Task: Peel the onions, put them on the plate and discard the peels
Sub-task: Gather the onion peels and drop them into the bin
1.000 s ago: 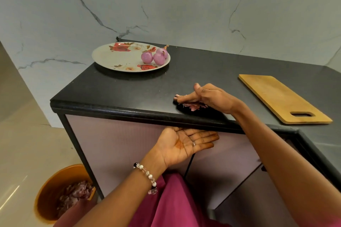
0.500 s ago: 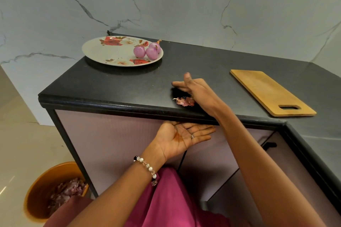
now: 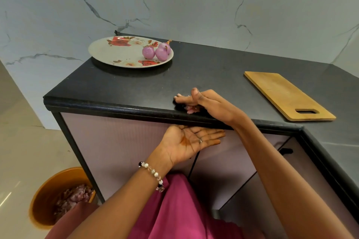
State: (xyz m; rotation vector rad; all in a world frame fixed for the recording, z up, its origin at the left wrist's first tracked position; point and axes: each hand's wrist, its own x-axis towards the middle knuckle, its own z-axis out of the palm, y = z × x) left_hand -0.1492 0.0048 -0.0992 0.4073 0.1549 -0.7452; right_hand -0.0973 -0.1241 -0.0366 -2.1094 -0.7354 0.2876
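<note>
Three peeled purple onions (image 3: 156, 51) lie together at the right side of a flowered plate (image 3: 116, 52) at the back left of the black counter (image 3: 209, 72). My right hand (image 3: 206, 103) lies edge-on near the counter's front edge, fingers straight, touching a small heap of pink onion peels (image 3: 191, 109). Just below that edge my left hand (image 3: 190, 142) is held palm up, flat and empty. An orange bin (image 3: 48, 198) holding peels stands on the floor at the lower left.
A wooden cutting board (image 3: 287, 95) lies on the counter to the right. The counter turns a corner at the right, with cabinet doors (image 3: 124, 141) below. A marble wall rises behind. My pink clothing fills the bottom middle.
My right hand has drawn the peels nearer the counter's front edge, now just above my left palm. The left hand has stayed cupped under the edge.
</note>
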